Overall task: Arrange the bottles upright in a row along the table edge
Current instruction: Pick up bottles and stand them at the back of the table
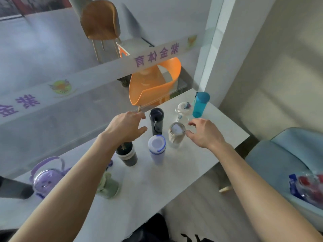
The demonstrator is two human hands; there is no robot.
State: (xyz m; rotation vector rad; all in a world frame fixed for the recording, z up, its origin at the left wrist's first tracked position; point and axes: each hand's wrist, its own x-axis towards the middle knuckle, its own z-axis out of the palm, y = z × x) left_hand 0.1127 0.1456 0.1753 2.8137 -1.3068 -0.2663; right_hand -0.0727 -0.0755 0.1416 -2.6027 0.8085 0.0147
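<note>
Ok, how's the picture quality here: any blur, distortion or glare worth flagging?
Head view: wide-angle distortion bends the room lines; focus is soft overall, with the clear bottle near the right hand and the green bottle smeared; light is even and diffuse, shadows on the table faint, no harsh glare.

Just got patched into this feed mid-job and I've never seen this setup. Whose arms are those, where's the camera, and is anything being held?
No machine here: a person works with bare hands, and the single camera sits on their head, looking forward and down. On the white table stand bottles, all upright: a teal bottle, a clear bottle, a navy bottle, a beige bottle, a white bottle, a black-lidded bottle, a green bottle and a purple jug. The left hand reaches beside the navy bottle, the right hand beside the beige bottle. Both are open and hold nothing.
</note>
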